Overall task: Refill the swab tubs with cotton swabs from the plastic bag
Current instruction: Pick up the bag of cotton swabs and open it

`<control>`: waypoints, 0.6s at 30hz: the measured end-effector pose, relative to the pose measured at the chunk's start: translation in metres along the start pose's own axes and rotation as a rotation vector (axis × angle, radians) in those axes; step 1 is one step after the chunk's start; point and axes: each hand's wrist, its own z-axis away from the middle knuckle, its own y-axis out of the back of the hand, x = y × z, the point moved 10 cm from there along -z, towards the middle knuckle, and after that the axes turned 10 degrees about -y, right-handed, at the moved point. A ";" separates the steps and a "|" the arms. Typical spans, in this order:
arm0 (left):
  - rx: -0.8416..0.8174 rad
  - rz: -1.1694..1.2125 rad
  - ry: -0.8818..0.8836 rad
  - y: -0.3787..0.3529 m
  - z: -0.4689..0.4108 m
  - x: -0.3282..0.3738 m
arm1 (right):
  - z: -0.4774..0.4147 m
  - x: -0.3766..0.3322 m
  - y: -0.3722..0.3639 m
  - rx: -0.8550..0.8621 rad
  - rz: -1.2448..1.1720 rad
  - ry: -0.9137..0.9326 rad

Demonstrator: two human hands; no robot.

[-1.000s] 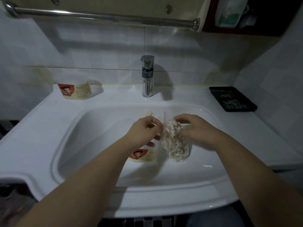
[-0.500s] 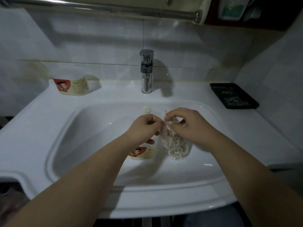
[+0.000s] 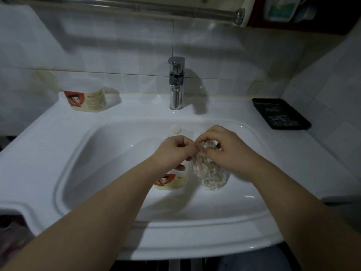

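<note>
A clear plastic bag (image 3: 210, 173) full of cotton swabs hangs over the white sink basin (image 3: 109, 173). My left hand (image 3: 172, 153) and my right hand (image 3: 224, 149) both pinch the bag's top edge, fingertips close together. Under my left hand a swab tub (image 3: 172, 181) with an orange label stands in the basin, its top hidden by the hand. A second swab tub (image 3: 86, 96) with the same label stands on the counter at the back left.
A chrome tap (image 3: 176, 83) rises behind the basin. A small round white piece (image 3: 176, 129) lies on the basin's far slope. A black tray (image 3: 281, 114) sits on the counter at the right. A metal rail (image 3: 136, 5) runs along the wall above.
My right hand has moved from the bag's side up to its top edge, beside my left hand. The bag hangs narrower and a little lower.
</note>
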 end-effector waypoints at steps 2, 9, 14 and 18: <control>0.010 -0.013 -0.002 0.001 0.000 0.001 | 0.001 -0.003 0.005 0.030 -0.007 0.019; 0.030 -0.094 -0.077 0.005 -0.001 0.011 | 0.003 -0.009 0.013 0.112 0.019 0.039; -0.015 -0.092 -0.043 -0.003 0.002 0.013 | 0.000 -0.002 0.017 0.183 0.041 -0.018; -0.007 -0.065 0.015 -0.005 0.004 0.010 | -0.002 0.006 0.020 0.220 0.026 -0.130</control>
